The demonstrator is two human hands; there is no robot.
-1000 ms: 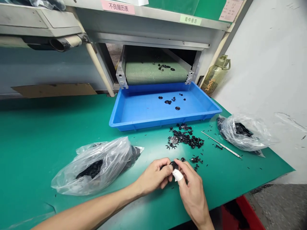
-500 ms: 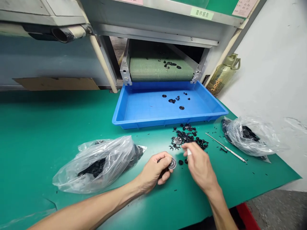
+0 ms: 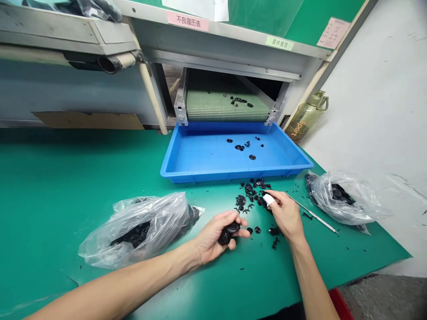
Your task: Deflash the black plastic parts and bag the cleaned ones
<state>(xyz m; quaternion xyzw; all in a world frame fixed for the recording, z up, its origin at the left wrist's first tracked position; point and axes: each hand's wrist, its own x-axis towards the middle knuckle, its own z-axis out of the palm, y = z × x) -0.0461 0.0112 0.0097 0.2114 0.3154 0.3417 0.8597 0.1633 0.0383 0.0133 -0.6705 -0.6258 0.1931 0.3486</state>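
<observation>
My left hand (image 3: 213, 235) is curled around several round black plastic parts (image 3: 232, 228), its fingertips partly spread past them. At the edge of the pile of small black parts (image 3: 249, 188), my right hand (image 3: 287, 216) pinches a small dark part whose shape is mostly hidden. A white wrap (image 3: 268, 199) covers one digit of that hand. The pile mixes round discs with small pronged pieces. Between my hands, a small black ring (image 3: 257, 230) lies on the green table, and a dark disc (image 3: 274, 231) rests beside my right wrist.
A blue tray (image 3: 200, 175) holding a few black parts stands beneath the end of a green conveyor belt (image 3: 213, 106). Clear plastic bags of black parts lie left (image 3: 147, 231) and right (image 3: 347, 200). A thin white stick (image 3: 316, 214) and a bottle (image 3: 305, 118) are at the right.
My left hand has turned, now showing a cluster of black parts instead of one disc at its fingertips. My right hand has moved right and reached into the pile. Dark parts now lie beside it.
</observation>
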